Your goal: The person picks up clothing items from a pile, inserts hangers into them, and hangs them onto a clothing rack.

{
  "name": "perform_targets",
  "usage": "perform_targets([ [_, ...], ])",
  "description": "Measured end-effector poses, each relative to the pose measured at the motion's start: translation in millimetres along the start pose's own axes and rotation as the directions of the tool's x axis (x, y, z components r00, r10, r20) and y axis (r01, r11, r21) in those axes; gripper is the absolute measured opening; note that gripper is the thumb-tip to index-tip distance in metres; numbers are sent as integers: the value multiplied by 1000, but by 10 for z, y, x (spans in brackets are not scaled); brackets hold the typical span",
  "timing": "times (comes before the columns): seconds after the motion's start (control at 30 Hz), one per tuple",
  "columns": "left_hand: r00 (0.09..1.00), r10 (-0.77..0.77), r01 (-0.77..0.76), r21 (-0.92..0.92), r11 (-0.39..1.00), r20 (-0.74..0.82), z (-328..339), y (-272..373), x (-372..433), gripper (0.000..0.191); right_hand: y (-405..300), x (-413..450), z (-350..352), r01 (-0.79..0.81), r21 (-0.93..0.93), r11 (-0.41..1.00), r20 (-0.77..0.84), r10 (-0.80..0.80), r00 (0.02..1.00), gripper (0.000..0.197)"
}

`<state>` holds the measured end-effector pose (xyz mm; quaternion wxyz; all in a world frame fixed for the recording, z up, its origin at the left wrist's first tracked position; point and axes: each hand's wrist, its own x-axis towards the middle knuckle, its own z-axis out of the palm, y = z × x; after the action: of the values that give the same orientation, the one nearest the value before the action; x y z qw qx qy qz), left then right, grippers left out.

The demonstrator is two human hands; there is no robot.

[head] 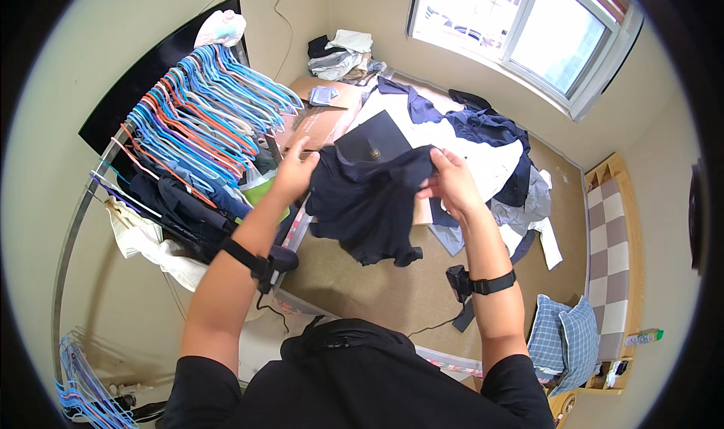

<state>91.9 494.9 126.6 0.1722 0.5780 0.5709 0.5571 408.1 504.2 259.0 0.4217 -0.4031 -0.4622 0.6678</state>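
A dark garment (pixel 370 205) hangs bunched between my two hands, above the bed's brown surface. My left hand (pixel 297 171) grips its upper left corner between thumb and fingers. At the upper right corner, my right hand (pixel 449 180) pinches the cloth, some fingers spread. Just behind the garment lies a flat black box (pixel 374 138) with a small gold emblem. White clothing (pixel 483 160) and navy clothing (pixel 492 126) lie heaped beyond my right hand, with a grey garment (pixel 523 197) at the heap's side.
Many plastic hangers (pixel 192 112) and some clothes crowd a metal rack (pixel 85 217) at left. A cardboard box (pixel 325 121) stands behind, near folded clothes (pixel 342 58). Checked pillows (pixel 565 338) lie at lower right by the headboard (pixel 613 259). Cables trail from both forearm straps.
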Motion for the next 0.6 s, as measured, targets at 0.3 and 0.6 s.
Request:
perform_targets([
  [0.3, 894, -34, -102, 275, 956, 447, 712, 847, -1389, 81, -172, -138, 187, 144, 337, 930, 48, -170, 984, 20],
  [0.6, 932, -256, 132, 416, 900, 258, 550, 27, -1196, 33, -395, -147, -498, 425, 384, 820, -258, -347, 902, 17],
])
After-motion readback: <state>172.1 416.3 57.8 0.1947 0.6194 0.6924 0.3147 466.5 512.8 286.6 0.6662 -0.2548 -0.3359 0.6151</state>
